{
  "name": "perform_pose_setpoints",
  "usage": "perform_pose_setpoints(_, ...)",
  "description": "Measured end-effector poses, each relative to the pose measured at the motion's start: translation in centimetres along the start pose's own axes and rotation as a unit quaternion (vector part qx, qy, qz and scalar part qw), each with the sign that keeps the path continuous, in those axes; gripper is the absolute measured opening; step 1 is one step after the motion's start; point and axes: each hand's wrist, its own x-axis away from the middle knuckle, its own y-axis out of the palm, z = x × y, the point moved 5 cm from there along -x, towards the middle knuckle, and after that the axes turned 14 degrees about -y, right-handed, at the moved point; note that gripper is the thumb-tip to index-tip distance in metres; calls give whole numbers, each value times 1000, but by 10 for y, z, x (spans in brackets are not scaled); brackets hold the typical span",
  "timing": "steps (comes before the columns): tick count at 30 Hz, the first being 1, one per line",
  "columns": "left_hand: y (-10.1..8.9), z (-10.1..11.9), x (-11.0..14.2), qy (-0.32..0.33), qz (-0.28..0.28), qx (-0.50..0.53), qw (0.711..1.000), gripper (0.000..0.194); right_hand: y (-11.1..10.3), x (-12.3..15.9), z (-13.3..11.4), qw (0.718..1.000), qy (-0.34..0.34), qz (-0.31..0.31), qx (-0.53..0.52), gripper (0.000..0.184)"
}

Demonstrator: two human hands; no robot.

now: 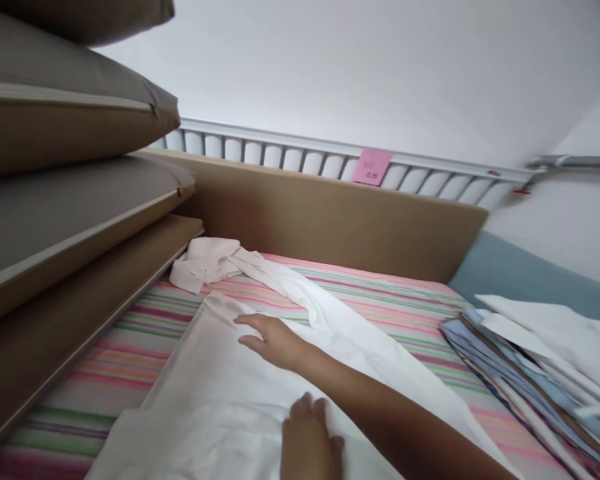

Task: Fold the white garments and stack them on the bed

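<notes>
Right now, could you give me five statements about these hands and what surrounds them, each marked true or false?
1. White cloth lies on a striped cover. True.
2. The left hand reaches farther out than the right. False: the right hand is farther out than the left hand.
3. A pile of fabrics lies at the picture's right. True.
4. The stacked cushions stand at the right edge. False: the stacked cushions are at the left.
5. A pink note is on the white slatted frame. True.

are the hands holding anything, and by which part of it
The right hand holds nothing, open over the white cloth; the left hand is too blurred to tell.
</notes>
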Motion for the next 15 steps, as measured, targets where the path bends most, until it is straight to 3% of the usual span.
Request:
perform_pose_setpoints(2, 6, -4, 1, 20, 26, -40, 999, 59, -22, 61, -5, 998, 45, 39, 32, 42)
perform_pose_setpoints(4, 10, -11, 1, 49, 87, -90, 991, 56, -33, 136, -3, 988, 115, 70, 78, 43)
perform_pose_setpoints(8, 12, -42, 0, 57, 281, -181, 941, 50, -33, 269, -3, 969, 198, 65, 135, 48)
perform_pose_setpoints(11, 11, -74, -3, 23, 382, -227, 896, 51, -35, 320, -4, 965, 222, 35, 139, 49)
perform_pose_setpoints(13, 12, -88, -8, 12, 393, -263, 881, 52, -48, 335, 1, 955, 256, 34, 143, 46)
perform_pose_setpoints(15, 12, -95, -12, 0, 390, -293, 873, 53, -72, 340, 14, 941, 288, 83, 157, 42)
